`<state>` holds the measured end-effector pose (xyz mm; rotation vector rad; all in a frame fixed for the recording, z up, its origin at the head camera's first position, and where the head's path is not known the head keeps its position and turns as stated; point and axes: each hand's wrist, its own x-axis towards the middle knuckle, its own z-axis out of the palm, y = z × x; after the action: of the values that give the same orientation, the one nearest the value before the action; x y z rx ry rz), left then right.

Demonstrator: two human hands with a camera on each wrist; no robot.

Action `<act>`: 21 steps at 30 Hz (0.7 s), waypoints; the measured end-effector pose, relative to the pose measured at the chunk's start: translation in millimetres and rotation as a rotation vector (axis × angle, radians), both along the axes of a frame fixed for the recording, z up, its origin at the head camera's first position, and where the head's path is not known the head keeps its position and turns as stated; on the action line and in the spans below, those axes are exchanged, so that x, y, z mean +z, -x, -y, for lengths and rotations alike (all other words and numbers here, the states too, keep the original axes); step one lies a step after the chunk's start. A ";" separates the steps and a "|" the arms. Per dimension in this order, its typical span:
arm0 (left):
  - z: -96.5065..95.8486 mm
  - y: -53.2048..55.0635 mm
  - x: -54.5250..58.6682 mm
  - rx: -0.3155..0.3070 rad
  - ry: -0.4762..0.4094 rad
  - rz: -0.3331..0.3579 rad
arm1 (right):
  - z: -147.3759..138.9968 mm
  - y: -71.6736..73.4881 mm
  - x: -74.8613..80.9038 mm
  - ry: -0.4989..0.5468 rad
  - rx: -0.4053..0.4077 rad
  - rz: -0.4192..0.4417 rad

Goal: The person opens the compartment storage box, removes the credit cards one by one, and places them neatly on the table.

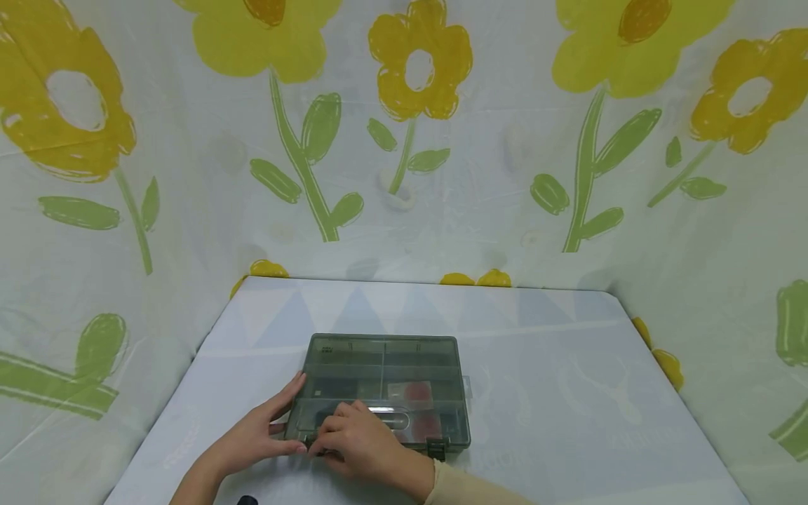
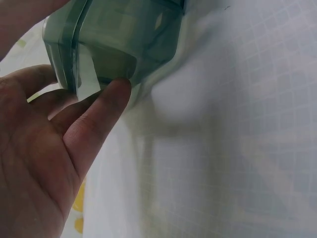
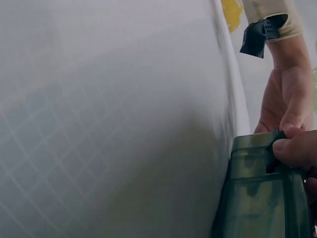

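Observation:
A translucent dark-green plastic storage box point(image 1: 353, 351) lies flat on the table with its lid down. My left hand point(image 1: 255, 431) holds its left end, the thumb at the front corner and the fingers along the side. In the left wrist view, that thumb point(image 2: 106, 106) presses on the box wall. My right hand point(image 1: 362, 442) is at the front left edge, fingers curled. The right wrist view shows its thumb point(image 3: 294, 148) on a dark latch point(image 3: 273, 161); the fingers behind are mostly hidden. Another latch point(image 1: 435, 449) sits at the front right.
Through the lid show dividers and small packets with red contents point(image 1: 416, 391). A pale patterned cloth covers the table point(image 1: 555, 400). Flower-printed curtains point(image 1: 480, 189) stand around its back and sides. A small black object point(image 1: 247, 500) shows at the bottom edge.

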<state>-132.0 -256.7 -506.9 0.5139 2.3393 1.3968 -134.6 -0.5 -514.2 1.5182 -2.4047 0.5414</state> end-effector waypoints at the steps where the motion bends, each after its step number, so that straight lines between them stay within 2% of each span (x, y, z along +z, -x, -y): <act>1: 0.0 0.0 -0.4 0.003 0.002 0.006 | -0.3 0.0 -0.1 -0.011 0.002 -0.006; 14: 1.2 0.5 -4.4 0.004 0.014 0.026 | -1.4 1.0 1.5 -0.097 0.040 -0.062; 21: 0.9 0.6 -0.4 0.000 -0.002 0.012 | -3.3 1.9 3.1 -0.097 0.056 -0.021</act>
<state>-132.6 -257.6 -507.4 0.5050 2.3289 1.3986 -136.4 2.8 -511.2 1.6263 -2.4111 0.4236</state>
